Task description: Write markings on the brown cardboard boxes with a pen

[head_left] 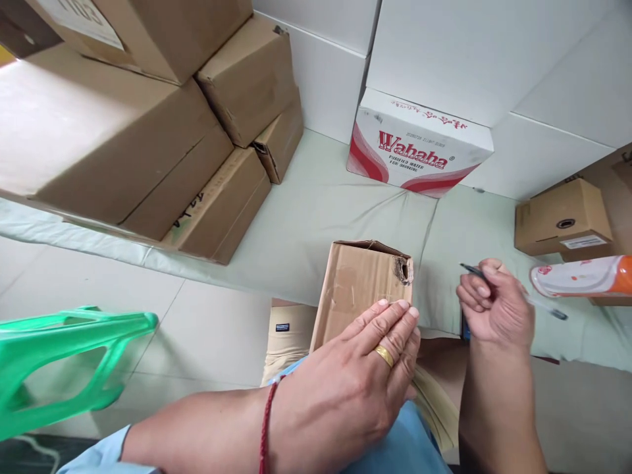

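1. Cardboard box (363, 273): wearer's side of Wahaha carton (417, 155); probably light, stiff, weak around torn hole (404, 270). Best held by long sides.
2. Left hand (363, 378): flat on box, fingers straight.
3. Right hand (498, 306): closed round pen (474, 271).

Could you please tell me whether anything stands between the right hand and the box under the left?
Nothing visible stands between the right hand and the box; the left hand covers part of it.
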Motion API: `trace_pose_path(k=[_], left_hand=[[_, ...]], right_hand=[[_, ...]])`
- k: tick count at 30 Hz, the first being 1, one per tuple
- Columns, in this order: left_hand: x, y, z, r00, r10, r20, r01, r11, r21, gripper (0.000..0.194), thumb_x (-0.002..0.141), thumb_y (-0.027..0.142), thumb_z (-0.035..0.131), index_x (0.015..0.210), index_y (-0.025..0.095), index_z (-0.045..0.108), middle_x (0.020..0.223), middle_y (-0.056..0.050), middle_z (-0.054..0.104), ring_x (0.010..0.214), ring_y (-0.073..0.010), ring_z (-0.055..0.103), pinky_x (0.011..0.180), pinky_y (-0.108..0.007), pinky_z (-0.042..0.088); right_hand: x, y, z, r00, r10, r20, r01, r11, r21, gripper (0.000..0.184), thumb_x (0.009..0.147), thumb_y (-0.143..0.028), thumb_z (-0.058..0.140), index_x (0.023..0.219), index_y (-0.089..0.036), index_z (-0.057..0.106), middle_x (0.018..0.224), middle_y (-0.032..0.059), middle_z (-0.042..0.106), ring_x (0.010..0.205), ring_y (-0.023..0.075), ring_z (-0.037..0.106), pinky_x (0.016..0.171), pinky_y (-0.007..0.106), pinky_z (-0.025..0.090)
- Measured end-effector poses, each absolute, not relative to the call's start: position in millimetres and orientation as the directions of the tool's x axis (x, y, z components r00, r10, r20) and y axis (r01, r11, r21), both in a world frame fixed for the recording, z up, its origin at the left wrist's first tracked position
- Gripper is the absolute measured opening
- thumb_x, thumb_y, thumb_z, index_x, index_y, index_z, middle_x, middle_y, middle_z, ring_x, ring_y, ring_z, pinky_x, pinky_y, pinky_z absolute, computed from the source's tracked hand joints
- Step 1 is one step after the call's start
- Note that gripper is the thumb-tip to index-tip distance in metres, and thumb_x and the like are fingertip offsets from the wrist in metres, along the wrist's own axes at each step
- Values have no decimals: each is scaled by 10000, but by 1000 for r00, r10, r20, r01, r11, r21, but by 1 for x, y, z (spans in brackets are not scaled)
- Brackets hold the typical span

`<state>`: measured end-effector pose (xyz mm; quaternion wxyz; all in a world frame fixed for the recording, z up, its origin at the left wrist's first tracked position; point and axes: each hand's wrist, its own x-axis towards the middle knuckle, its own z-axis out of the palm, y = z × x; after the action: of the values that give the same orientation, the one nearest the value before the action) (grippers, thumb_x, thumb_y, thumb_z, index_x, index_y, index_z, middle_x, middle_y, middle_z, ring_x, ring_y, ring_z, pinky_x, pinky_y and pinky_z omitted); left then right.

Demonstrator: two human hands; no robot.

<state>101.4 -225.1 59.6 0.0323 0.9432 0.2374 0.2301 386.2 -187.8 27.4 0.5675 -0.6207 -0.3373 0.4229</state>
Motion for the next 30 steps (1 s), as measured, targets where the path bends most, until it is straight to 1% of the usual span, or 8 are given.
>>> trace_pose_path(k=[2, 5, 10, 13, 16, 21, 28, 30], left_hand=[[102, -225, 60, 789, 465, 401, 451, -882, 135, 535, 1133, 360, 541, 1500, -21, 619, 1616, -256, 598, 1549, -374, 567, 1312, -494, 473], [104, -224, 61, 814, 428, 394, 445, -894, 53, 574, 1141, 384, 516, 1475, -70, 620, 1582, -296, 613, 1545, -411, 561, 1319, -527, 452], [105, -226, 61, 796, 423, 432, 458, -889, 27, 562, 1142, 432, 527, 1415, -35, 681, 1525, -250, 680, 1508, -381, 608, 1315, -492, 449], [105, -227, 60, 786, 431, 443, 465, -885, 36, 547, 1142, 413, 521, 1413, -33, 683, 1527, -248, 678, 1510, -374, 607, 1309, -487, 455], [104, -228, 59, 799, 419, 432, 453, -891, 26, 524, 1141, 387, 515, 1414, -27, 685, 1518, -242, 687, 1496, -369, 622, 1309, -496, 455], [102, -227, 60, 800, 421, 427, 450, -892, 35, 513, 1139, 381, 520, 1407, -22, 689, 1528, -251, 677, 1502, -368, 617, 1320, -501, 436], [103, -226, 59, 797, 418, 437, 437, -897, 60, 554, 1142, 386, 522, 1425, -69, 661, 1519, -284, 670, 1490, -377, 626, 1321, -503, 424], [103, -226, 58, 795, 420, 438, 441, -896, 59, 542, 1143, 382, 516, 1419, -59, 671, 1512, -274, 679, 1491, -377, 625, 1321, -506, 426]], right_hand=[[372, -195, 54, 394, 914, -93, -165, -28, -986, 288, 743, -370, 892, 902, -230, 697, 620, -52, 577, 478, 67, 390, 442, 182, 311], [348, -199, 75, 307, 951, -24, -62, -5, -998, 259, 769, -311, 929, 978, -227, 802, 717, 12, 718, 525, 88, 515, 484, 212, 422], [321, -196, 75, 124, 987, 104, 243, 71, -967, 234, 978, -439, 796, 1013, -210, 827, 700, 8, 680, 548, 109, 555, 485, 236, 421], [315, -192, 73, 70, 974, 217, 484, 157, -861, 241, 1043, -437, 725, 1017, -218, 821, 737, 4, 686, 629, 124, 619, 563, 242, 470], [311, -189, 74, 28, 958, 284, 624, 205, -754, 250, 1071, -427, 682, 1012, -221, 811, 724, -6, 684, 643, 127, 641, 591, 241, 476], [309, -189, 75, -11, 949, 315, 670, 241, -702, 241, 1083, -405, 655, 1008, -222, 793, 710, -20, 689, 608, 119, 634, 584, 237, 469], [308, -192, 81, -56, 940, 336, 711, 274, -648, 247, 1065, -364, 661, 894, -216, 760, 604, -51, 607, 494, 90, 514, 535, 228, 433], [307, -191, 81, -57, 940, 337, 699, 279, -658, 255, 1067, -365, 661, 889, -212, 760, 603, -49, 612, 500, 92, 535, 530, 226, 432]])
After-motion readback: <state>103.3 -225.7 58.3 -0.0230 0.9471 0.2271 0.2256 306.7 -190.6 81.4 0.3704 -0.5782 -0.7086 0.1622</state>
